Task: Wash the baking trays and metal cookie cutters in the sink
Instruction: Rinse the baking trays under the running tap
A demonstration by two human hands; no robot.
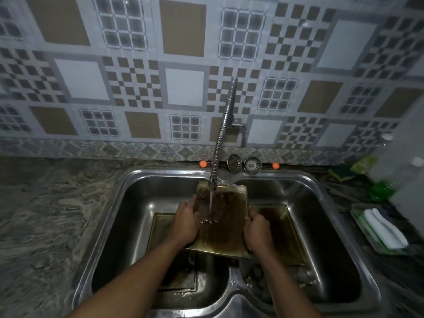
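Rectangular brown-stained metal baking tray (223, 228) tilted over the divider of a shiny stainless-steel double sink (128, 198), under water from a ribbed flexible chrome faucet (220, 138), left hand (185, 223) gripping its left edge, right hand (257, 230) curled round its right edge, second stained flat tray (160, 228) lying in the left basin

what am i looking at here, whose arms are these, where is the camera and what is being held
There is no machine: these are a person's two bare arms, seen from one camera worn on their head, looking down. The left hand and right hand grip the side edges of a stained baking tray, tilted under water running from a flexible tap. Below is a steel double sink: a second tray lies in the left basin, a third tray in the right. Two strainer plugs stand behind the sink, and a folded white cloth lies to the right.
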